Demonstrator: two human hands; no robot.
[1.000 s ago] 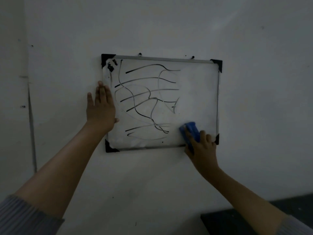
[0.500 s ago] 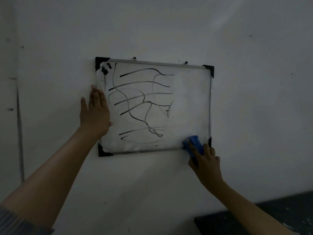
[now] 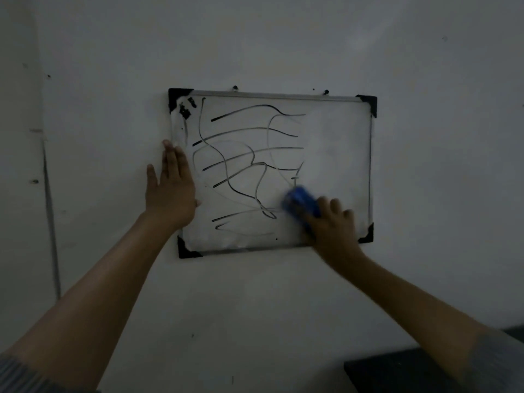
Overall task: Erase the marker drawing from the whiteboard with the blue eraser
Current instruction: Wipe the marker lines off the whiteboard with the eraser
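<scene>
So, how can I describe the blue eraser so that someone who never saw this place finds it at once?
Look at the white wall, where a small whiteboard with black corner caps hangs. Near its lower right part, the right hand presses the blue eraser against the board, at the edge of the black marker drawing. It is the only coloured thing there; everything around it is white, grey or black.

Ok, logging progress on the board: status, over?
Left hand flat, bracing whiteboard. Right hand holds blue eraser at the marker drawing. Right side clean, nothing blocking.

Whiteboard (image 3: 337, 165) right half lies bare; left hand (image 3: 170, 191) blocks its left edge.
</scene>
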